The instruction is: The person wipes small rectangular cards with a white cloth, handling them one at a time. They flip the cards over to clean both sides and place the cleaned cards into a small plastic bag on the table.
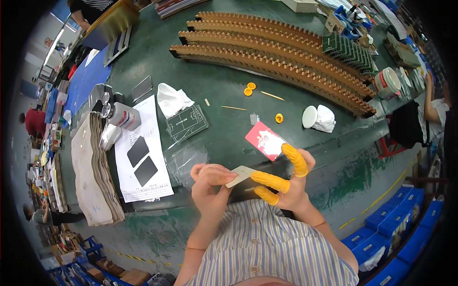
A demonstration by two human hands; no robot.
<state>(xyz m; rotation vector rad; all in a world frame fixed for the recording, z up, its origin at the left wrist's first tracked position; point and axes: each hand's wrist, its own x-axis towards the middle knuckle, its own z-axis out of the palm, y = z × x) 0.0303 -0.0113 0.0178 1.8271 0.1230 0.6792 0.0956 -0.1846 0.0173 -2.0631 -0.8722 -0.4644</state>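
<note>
My left hand (210, 183) pinches a small pale beige plate (242, 174) between thumb and fingers, above the table's near edge. My right hand (291, 183) has yellow finger covers on three fingers. One finger is raised and bent, and the others stretch toward the plate, a fingertip at its right edge. Beside the lowest covered finger shows a small pale tip I cannot make out. Just beyond lies a red card with a white picture (266, 141). Further off are loose yellow finger covers (279, 118), two wooden toothpicks (273, 96) and a stack of dark green plates (187, 124).
Slotted wooden racks (267, 55) span the far side, with green plates (348, 53) standing in them. Left are a printed sheet (140, 157), a metal can (121, 116) and folded cloths (93, 167). A white lid (310, 117) lies right. Blue bins (367, 243) stand below; other people work around.
</note>
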